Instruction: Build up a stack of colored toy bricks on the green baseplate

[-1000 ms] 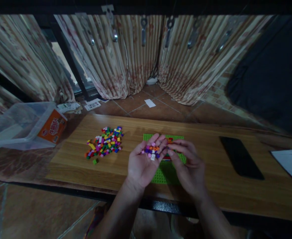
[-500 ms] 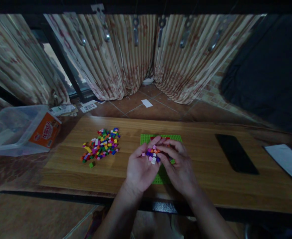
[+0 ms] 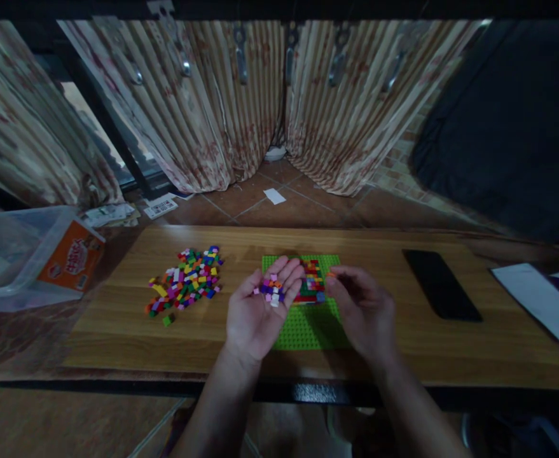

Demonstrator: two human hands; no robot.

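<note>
While our left hand (image 3: 257, 318) lies palm up with its fingers stretched out, it bears a small heap of bricks (image 3: 273, 291) in the hollow of the palm and along the base of the fingers. We see purple, pink, orange and white among them, tiny and blocky, loosely jumbled, with a white one nearest us. Our right hand (image 3: 332, 283) is narrowed to a pinch, thumb against fingertips, and between them we make out a small orange brick (image 3: 331, 275), partly hidden by the fingers.

Below both hands, on the wood-grained surface (image 3: 427, 356), we have a bright green baseplate (image 3: 308, 334), square-edged and covered in rows of fine studs. Toward its far part sits a patch of fitted bricks (image 3: 311, 283), packed close in rows, with red, yellow and orange showing and a light blue one at the near right corner; the left hand covers some of the patch, so we cannot tell its full outline. The near part of the plate is bare, darkened by a shadow.

Well to the left we see a loose pile (image 3: 188, 280) of many-coloured bricks, with a single green brick (image 3: 167, 320) just beside its near edge.
</note>
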